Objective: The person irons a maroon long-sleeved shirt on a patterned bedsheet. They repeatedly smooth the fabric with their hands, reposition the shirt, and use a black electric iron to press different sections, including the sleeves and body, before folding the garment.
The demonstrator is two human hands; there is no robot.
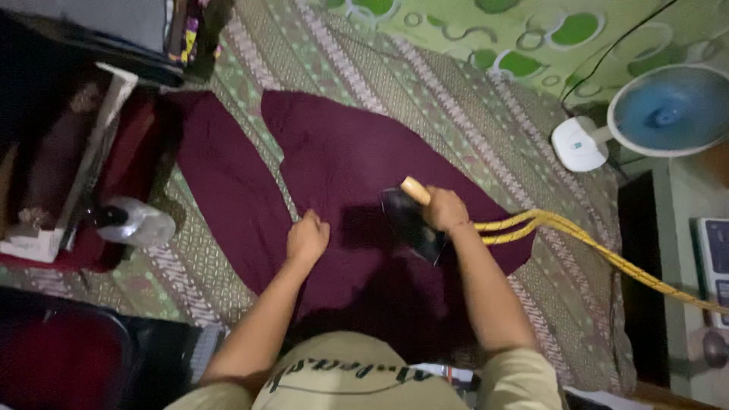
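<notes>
White box (34, 241) far left, beside clear plastic bottle (135, 222). My right hand (444, 209) fingers wrapped tight round wooden handle of iron (410, 220), mid-scene on maroon cloth (342, 163). Left hand (307, 237) fingers curled, pressing cloth just left of iron.

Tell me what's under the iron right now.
The iron, gripped by the right hand, sits on maroon cloth spread over a patterned mat. The cloth directly beneath its soleplate is hidden.
</notes>
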